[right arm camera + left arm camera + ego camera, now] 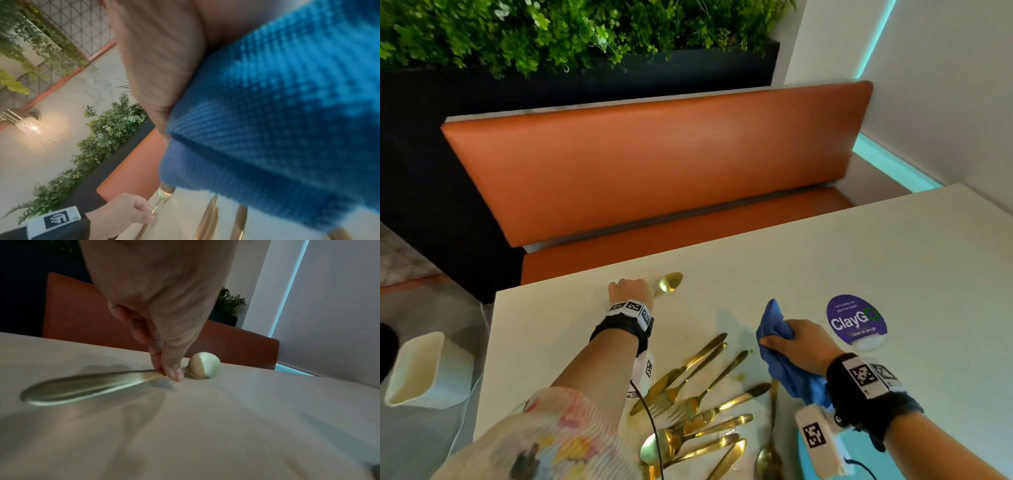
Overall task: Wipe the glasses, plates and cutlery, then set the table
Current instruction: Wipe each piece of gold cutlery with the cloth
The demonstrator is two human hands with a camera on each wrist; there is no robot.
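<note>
Where the near edge of the table cuts the head view, the count begins:

Cutlery heap: a loose pile of gold-coloured cutlery (698, 407) lies by the near edge of the table (842, 267), handles fanned toward the far side. I make out about four knives, two forks and two or three spoons; the overlap keeps the count from being sure. All are slim, polished metal, and yellowish smears mark the tabletop among them.

Right hand: one right hand (799, 346), fingers clenched round a bunched blue cloth (787, 359), just right of the heap. The right wrist view shows the cloth as a waffle-textured weave, soft and crumpled.

Wrist bands: two black bands, each carrying white blocks with square black-and-white markers, one per wrist.

Sticker: one round purple sticker (856, 322) reading "ClayGo", flat on the table just beyond the right hand.

Left hand: one left hand (630, 291), nearer the far-left corner, thumb and fingertips (174, 374) pinching the neck of a single gold spoon (670, 283).

Spoon: its oval bowl points toward the far edge and its broad handle lies low on the tabletop in the left wrist view, well apart from the heap.

Table: one, pale cream, smooth and matte, with straight edges and square corners.

Bin: one white, rounded-square tub (428, 371) on the floor off the table's left edge.

Bench: one, with orange padded seat and backrest (654, 164), smooth like leather, along the far edge.

Planter: one long dark box of small-leaved greenery (551, 31) behind the bench.
</note>
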